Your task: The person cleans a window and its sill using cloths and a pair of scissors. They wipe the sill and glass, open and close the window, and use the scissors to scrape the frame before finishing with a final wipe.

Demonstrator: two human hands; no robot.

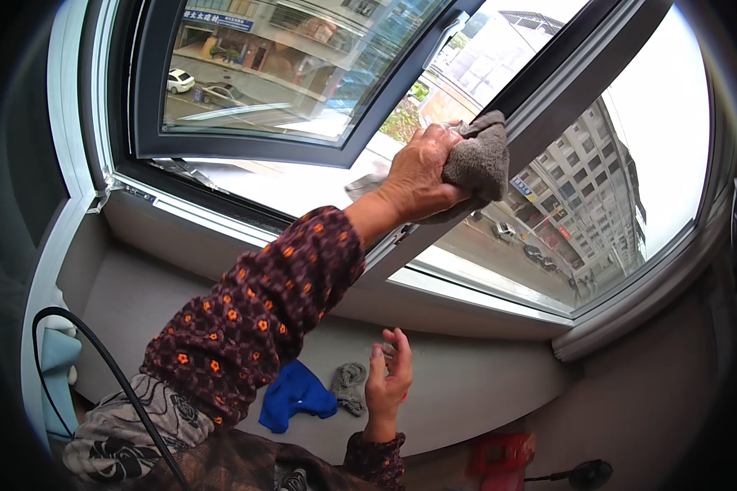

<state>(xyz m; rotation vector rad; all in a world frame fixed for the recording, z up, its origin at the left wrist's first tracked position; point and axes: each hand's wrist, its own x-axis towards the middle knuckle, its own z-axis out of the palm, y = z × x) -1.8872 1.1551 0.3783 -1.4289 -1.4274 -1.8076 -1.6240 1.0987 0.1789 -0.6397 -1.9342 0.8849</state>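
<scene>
My left hand (427,166) grips a bunched grey-brown cloth (480,161) and presses it against the dark window mullion (543,101). Part of the cloth hangs below the fingers, partly hidden by the hand. Lower down, my right hand (388,383) is raised over the window sill (467,380), its fingers loosely curved and holding nothing. Just left of that hand, a crumpled grey cloth (349,388) lies on the sill. A blue cloth (298,396) lies beside it, close under my left sleeve.
The window sash (239,147) with its handle (446,38) stands open at upper left. A fixed pane (596,184) is right of the mullion. A black cable (113,371) arcs at lower left, near a light-blue item (60,356). A red plastic object (500,457) is below the sill.
</scene>
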